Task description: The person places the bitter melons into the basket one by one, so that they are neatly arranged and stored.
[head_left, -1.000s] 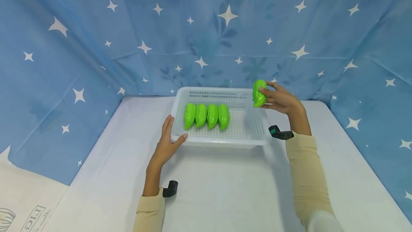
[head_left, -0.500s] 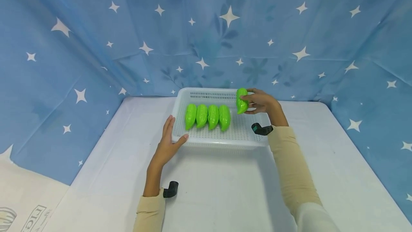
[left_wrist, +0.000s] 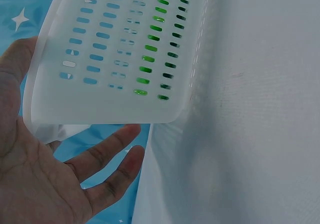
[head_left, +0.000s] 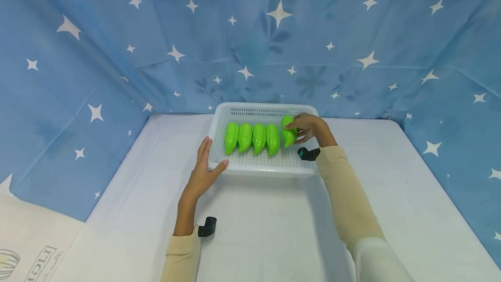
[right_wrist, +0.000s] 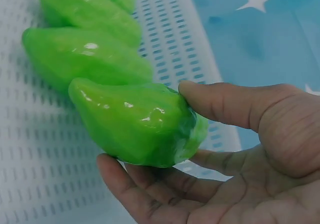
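A white perforated plastic basket (head_left: 266, 169) stands on the table, with a row of several glossy green, pointed, faintly ridged vegetables (head_left: 245, 137) lying side by side at its left and middle. Over the basket's right part, my right hand (head_left: 308, 126) holds one more such green vegetable (right_wrist: 135, 121). The right wrist view shows the thumb on one side of it and fingers on the other, close beside the row. My left hand (head_left: 201, 177) lies around the basket's front left corner, thumb near the rim. In the left wrist view its fingers (left_wrist: 115, 184) are extended and spread.
A white cloth covers the table (head_left: 266, 221). Directly behind the basket hangs a blue curtain (head_left: 250, 34) with white stars, which also runs along both sides. Printed pale material (head_left: 35, 238) shows at the lower left.
My right hand has carried the green vegetable from above the basket's right rim leftward and down, into the basket beside the row. My left hand has stayed at the corner.
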The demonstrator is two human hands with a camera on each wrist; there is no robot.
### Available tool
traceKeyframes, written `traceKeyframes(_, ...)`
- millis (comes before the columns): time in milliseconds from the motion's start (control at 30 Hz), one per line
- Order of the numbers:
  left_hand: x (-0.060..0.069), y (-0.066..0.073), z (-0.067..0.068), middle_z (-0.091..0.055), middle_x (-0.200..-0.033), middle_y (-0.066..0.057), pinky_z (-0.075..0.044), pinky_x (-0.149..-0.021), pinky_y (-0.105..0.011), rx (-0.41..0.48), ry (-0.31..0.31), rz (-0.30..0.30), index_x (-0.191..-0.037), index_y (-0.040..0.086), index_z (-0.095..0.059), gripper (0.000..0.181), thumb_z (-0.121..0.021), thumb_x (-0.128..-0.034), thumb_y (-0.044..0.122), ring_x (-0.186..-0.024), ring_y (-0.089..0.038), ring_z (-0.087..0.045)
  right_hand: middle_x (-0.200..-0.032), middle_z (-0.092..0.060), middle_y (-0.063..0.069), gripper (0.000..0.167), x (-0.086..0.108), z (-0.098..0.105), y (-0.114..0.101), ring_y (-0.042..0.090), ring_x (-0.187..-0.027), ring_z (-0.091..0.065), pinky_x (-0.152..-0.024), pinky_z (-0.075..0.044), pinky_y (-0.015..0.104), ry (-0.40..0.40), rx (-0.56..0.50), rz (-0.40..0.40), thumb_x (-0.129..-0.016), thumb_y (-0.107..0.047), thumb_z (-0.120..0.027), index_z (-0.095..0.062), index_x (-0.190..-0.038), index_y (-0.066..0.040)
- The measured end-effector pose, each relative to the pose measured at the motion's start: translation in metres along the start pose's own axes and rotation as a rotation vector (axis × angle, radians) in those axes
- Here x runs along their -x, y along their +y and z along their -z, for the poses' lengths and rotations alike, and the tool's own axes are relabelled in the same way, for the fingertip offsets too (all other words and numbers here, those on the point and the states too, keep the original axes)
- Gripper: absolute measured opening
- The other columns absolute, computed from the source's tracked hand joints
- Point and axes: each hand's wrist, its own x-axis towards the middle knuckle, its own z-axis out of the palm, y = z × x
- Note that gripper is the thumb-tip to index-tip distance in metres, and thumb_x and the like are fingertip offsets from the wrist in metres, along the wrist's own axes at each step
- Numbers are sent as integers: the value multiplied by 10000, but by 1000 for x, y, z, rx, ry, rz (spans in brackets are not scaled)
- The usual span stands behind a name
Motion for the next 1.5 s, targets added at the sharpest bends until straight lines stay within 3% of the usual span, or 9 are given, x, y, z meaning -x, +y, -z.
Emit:
traceKeyframes(133, 0, 0, -1, 43, -1652, 33, -230, -1155, -600, 2, 4, -2, -1585, 161, -60, 909, -643, -934, 411, -1522, -301, -83, -1218, -437, 114, 655, -7, -2, 3, 300, -1158, -489, -1034, -468, 486, 20, 18, -58, -983, -185, -581, -215, -1512, -62)
traceKeyframes(300, 1, 0, -1, 46, -1651, 38, -247, -1154, -584, 13, 5, 0, -1585, 162, -64, 904, -647, -935, 397, -1518, -304, -105, -1199, -456, 118, 674, -13, -3, 5, 290, -1126, -516, -991, -503, 475, 17, 48, -81, -972, -186, -603, -230, -1518, -52)
traceKeyframes(467, 0, 0, 0, 52, -1646, 63, -236, -1156, -593, 9, 7, -8, -1585, 163, -57, 914, -646, -932, 414, -1523, -291, -84, -1170, -474, 122, 391, -15, -4, 5, 288, -1097, -532, -965, -520, 472, 28, 52, -84, -958, -175, -628, -431, -1267, -38)
traceKeyframes(567, -1, 1, 0, 52, -1647, 60, -228, -1157, -599, 8, 9, -9, -1585, 164, -57, 916, -645, -931, 417, -1525, -287, -70, -1171, -468, 121, 284, -15, -5, 5, 304, -1135, -513, -961, -522, 473, 27, 40, -98, -957, -171, -631, -453, -1141, -46)
traceKeyframes(800, -1, -1, 0, 36, -1657, -16, -235, -1158, -579, 0, 13, 9, -1585, 149, -63, 890, -636, -944, 377, -1520, -309, -96, -1255, -448, 146, 513, -20, -5, 8, 344, -1220, -489, -925, -541, 467, 26, 44, -125, -957, -178, -634, -367, -1367, -24)
traceKeyframes(1000, -2, 0, 0, 35, -1657, -7, -242, -1154, -582, -5, 20, 5, -1585, 145, -69, 890, -640, -941, 372, -1520, -307, -97, -1210, -464, 140, 429, -22, -6, 9, 303, -1109, -519, -983, -510, 466, 7, 55, -130, -957, -187, -636, -415, -1281, -16)
traceKeyframes(1133, -2, 1, 1, 40, -1657, 0, -235, -1160, -577, -3, 17, 9, -1585, 145, -67, 888, -635, -943, 377, -1523, -298, -86, -1215, -475, 144, 505, -21, -7, 9, 274, -1050, -537, -984, -512, 449, -20, 96, -140, -961, -214, -631, -389, -1355, -12)
traceKeyframes(1333, -2, -1, 0, 37, -1657, 6, -222, -1163, -581, -1, 14, 11, -1585, 156, -65, 898, -636, -938, 405, -1526, -281, -68, -1150, -499, 133, 364, -20, -7, 10, 267, -1026, -558, -946, -535, 433, -31, 126, -141, -960, -226, -634, -465, -1219, -33)
traceKeyframes(1500, -2, -3, -1, 39, -1654, 32, -214, -1162, -588, 1, 15, 11, -1586, 171, -63, 911, -645, -930, 420, -1527, -277, -65, -1154, -508, 149, 401, -21, -6, 12, 284, -1037, -566, -938, -539, 438, -41, 146, -118, -965, -222, -626, -460, -1263, -10)
